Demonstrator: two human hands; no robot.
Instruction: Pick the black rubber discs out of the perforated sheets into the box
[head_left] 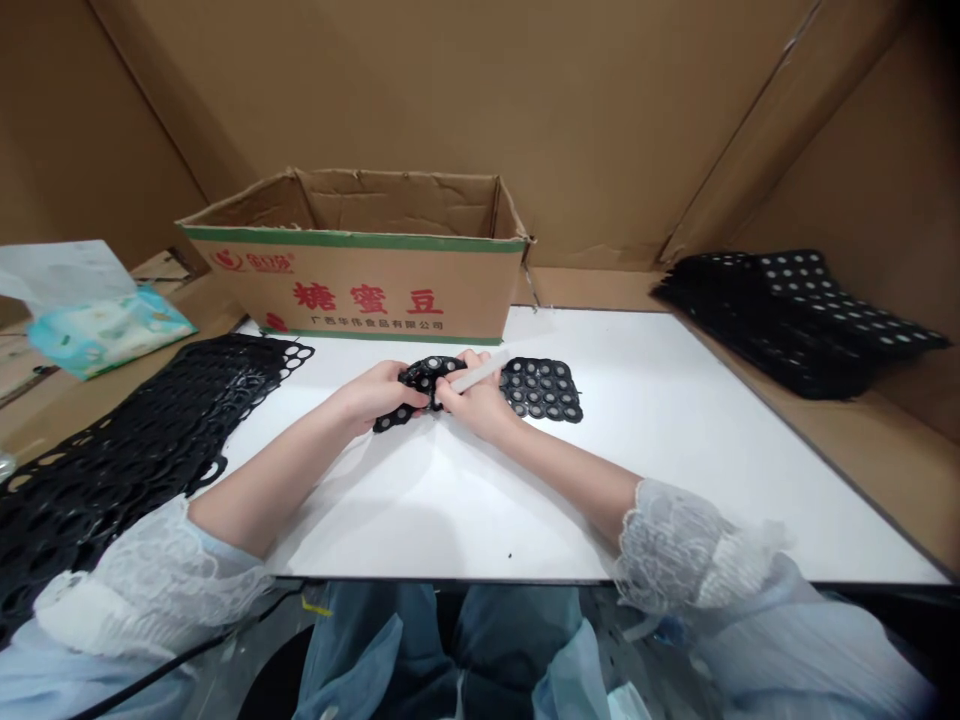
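Note:
Over the middle of the white board, my left hand (380, 397) grips a black sheet of round rings with grey discs (433, 367), bent upward between both hands. A white pen-like stick (480, 372) is held in my right hand (480, 402), with the fingers closed around it close to the sheet. What the stick's lower end touches is hidden by the fingers. Just right of my right hand, a flat black piece with rows of grey discs (541, 389) lies on the board; whether it joins the held sheet cannot be seen.
An open cardboard box (375, 290) stands behind my hands. To the left lie stacked black ring sheets (150, 430) and a tissue pack (109, 325). More black sheets with discs (795, 320) are piled at the right. Cardboard walls (600, 120) surround the white board (675, 480).

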